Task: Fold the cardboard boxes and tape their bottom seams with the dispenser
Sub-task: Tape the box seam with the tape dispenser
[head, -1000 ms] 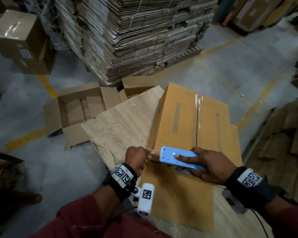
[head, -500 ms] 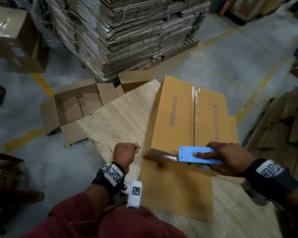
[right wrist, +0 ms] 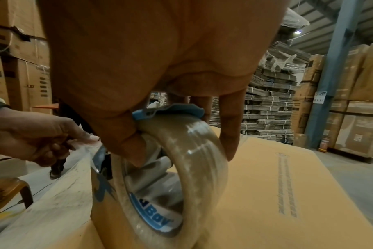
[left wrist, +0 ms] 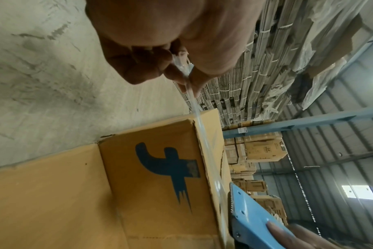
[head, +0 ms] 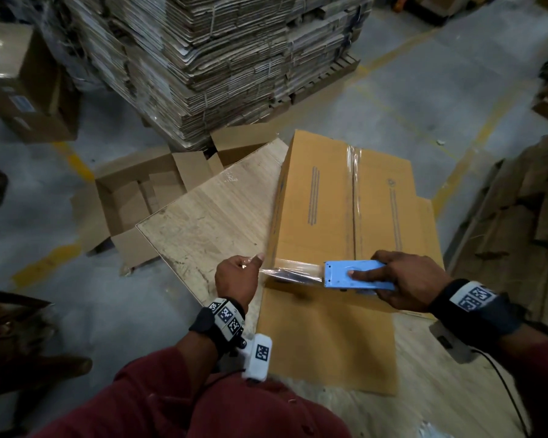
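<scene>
From above, the box (head: 345, 213) lies between both hands: left hand (head: 236, 278) pinches clear tape (head: 293, 270), right hand (head: 408, 284) grips the blue dispenser (head: 355, 276). Left wrist alone shows a blue logo (left wrist: 170, 170); right wrist, the roll (right wrist: 192, 168).

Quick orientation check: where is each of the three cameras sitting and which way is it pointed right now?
Head: on the head, looking down at the cardboard box; both forearms show.
Left wrist: along the left hand, which pinches the tape strip; faces the box side.
Right wrist: along the right hand, gripping the tape dispenser over the box top.
Shared: every view shows the dispenser.
</scene>
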`<state>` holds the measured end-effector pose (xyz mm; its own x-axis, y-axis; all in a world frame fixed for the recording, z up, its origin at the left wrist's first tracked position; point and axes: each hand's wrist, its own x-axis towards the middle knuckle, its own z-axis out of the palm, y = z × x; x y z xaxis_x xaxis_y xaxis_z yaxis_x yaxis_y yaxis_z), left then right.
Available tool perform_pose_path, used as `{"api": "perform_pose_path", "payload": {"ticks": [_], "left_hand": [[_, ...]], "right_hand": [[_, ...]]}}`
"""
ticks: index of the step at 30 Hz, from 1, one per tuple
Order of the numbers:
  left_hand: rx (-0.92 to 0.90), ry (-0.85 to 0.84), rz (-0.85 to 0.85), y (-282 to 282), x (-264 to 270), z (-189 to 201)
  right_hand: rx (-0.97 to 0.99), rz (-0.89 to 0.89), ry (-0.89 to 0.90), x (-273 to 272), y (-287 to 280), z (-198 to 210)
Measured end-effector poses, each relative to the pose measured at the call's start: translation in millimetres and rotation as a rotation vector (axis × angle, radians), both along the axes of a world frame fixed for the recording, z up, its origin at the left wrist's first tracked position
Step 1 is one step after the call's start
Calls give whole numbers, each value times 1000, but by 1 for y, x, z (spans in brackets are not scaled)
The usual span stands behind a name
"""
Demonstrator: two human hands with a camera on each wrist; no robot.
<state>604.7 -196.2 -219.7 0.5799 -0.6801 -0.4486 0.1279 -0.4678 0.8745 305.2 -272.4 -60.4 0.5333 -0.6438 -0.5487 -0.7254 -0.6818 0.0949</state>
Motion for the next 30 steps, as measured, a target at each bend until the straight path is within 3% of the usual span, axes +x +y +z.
{"api": "perform_pose_path", "payload": {"ticks": [13,17,24,30], "left_hand": [[89,-35,-57,-3,-8,-27],[141,113,-66,-3,-16,-31],[307,543,4,-8,-15,-38],[402,736,-39,-7,-23,-43]], "right_hand": [[-22,78,82,19,-9,-12],[3,74,108,26,-8,-12],[102,38,89,30,-12,-15],[150,29,31,21,-24,-21]]}}
